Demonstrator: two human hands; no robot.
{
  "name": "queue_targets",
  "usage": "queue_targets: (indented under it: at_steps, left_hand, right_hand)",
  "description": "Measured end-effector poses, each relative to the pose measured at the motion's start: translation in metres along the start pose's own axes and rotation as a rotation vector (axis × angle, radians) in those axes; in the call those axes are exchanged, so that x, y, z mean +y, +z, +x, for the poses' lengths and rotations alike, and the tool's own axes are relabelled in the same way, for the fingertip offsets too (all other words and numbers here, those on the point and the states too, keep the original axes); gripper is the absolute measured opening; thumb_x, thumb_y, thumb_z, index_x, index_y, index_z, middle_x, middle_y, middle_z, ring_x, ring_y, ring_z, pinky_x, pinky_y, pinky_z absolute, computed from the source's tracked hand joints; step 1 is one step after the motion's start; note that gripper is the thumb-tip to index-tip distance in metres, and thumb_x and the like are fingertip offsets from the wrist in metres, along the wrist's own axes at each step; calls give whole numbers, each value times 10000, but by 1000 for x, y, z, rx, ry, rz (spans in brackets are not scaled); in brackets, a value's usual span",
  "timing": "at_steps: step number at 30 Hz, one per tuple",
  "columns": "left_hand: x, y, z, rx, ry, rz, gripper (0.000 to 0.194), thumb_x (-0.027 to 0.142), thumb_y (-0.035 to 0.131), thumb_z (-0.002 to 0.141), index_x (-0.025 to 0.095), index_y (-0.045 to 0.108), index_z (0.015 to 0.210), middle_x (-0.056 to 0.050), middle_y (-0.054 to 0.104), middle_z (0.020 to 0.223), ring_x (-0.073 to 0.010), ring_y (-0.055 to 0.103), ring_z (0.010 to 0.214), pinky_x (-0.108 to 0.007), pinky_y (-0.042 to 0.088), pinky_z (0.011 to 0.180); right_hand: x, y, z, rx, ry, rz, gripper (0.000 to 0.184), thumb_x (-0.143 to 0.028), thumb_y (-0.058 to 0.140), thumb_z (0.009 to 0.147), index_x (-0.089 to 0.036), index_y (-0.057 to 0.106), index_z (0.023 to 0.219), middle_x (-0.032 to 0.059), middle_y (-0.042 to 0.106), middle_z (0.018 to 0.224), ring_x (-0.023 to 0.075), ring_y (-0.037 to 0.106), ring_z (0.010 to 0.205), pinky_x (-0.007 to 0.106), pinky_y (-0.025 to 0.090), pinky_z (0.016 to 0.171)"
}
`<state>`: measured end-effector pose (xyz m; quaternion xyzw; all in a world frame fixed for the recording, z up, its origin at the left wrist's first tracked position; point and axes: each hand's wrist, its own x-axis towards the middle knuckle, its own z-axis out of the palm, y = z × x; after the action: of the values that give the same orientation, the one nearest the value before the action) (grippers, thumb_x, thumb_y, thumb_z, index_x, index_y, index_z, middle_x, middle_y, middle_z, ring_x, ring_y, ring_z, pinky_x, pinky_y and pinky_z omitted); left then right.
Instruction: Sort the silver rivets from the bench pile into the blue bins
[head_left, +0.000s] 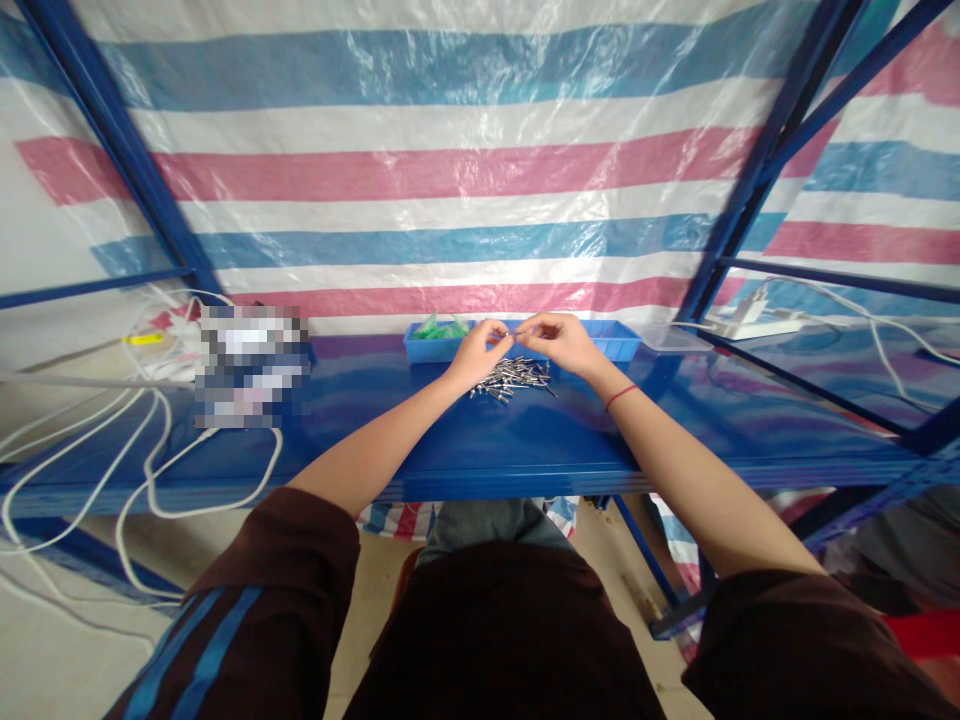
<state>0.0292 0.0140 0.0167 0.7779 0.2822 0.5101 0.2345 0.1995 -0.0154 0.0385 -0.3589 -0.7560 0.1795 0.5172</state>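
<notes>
Over the blue shelf, my left hand [482, 356] and my right hand [561, 342] meet fingertip to fingertip. Both are closed in a pinch around something small between them, too tiny to name. Just below lies a loose pile of short, thin metal pins [514, 376], silver with dark parts. Behind my left hand stands a blue bin [433, 352] holding green, translucent plastic pieces [442, 330]. Another blue bin section [621, 346] shows behind my right hand, and my hands hide the stretch between the two.
A clear plastic lid or tray [679, 338] lies right of the bins. White cables [154, 450] hang over the shelf's left side, near a blurred-out object [251, 365]. At right is a white power strip [757, 322]. Blue posts [750, 190] frame a striped sheet [450, 180].
</notes>
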Motion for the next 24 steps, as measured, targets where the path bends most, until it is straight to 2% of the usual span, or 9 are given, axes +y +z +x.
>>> queue_targets:
  at_steps: [9, 12, 15, 18, 21, 24]
  left_hand:
    - [1, -3, -2, 49, 10, 135, 81, 205, 585, 813, 168, 514, 828, -21, 602, 859, -129, 579, 764, -283, 469, 791]
    - [1, -2, -2, 38, 23, 167, 88, 229, 583, 822, 167, 523, 834, -29, 612, 874, -133, 587, 777, -287, 477, 793]
    - [2, -1, -3, 2, 4, 202, 153, 247, 587, 824, 151, 543, 934, -61, 625, 938, -143, 601, 803, -294, 484, 794]
    - [5, -3, -5, -110, -21, 284, 310, 279, 588, 828, 133, 532, 1095, -84, 635, 973, -155, 614, 810, -307, 489, 797]
    - [9, -8, -6, -296, 47, 433, 252, 302, 547, 851, 145, 597, 1042, -85, 646, 985, -175, 618, 880, -316, 474, 842]
    - [17, -16, -6, -477, 73, 603, 215, 279, 492, 864, 177, 656, 957, -70, 654, 1006, -196, 607, 966, -322, 455, 880]
  right_hand:
    - [1, -5, 0, -6, -92, -281, 175, -286, 636, 743, -150, 706, 826, 44, 645, 753, 129, 512, 623, 278, 412, 624]
    - [4, -3, 1, -13, -59, -302, 119, -266, 628, 748, -160, 680, 762, 40, 647, 748, 136, 522, 641, 283, 413, 651]
    - [7, 0, 2, 34, 126, -128, 103, -254, 632, 746, -163, 619, 701, 14, 601, 670, 120, 505, 593, 267, 410, 608]
    - [10, -5, 3, 208, 406, 171, 91, -225, 618, 755, -171, 561, 710, -27, 511, 590, 93, 460, 514, 224, 364, 493]
    - [13, -19, 3, 456, 670, 406, 109, -198, 602, 769, -184, 506, 719, -37, 496, 615, 74, 441, 492, 192, 340, 441]
    - [15, -31, 4, 561, 835, 510, 140, -256, 551, 827, -194, 467, 733, -35, 504, 630, 66, 422, 464, 183, 323, 410]
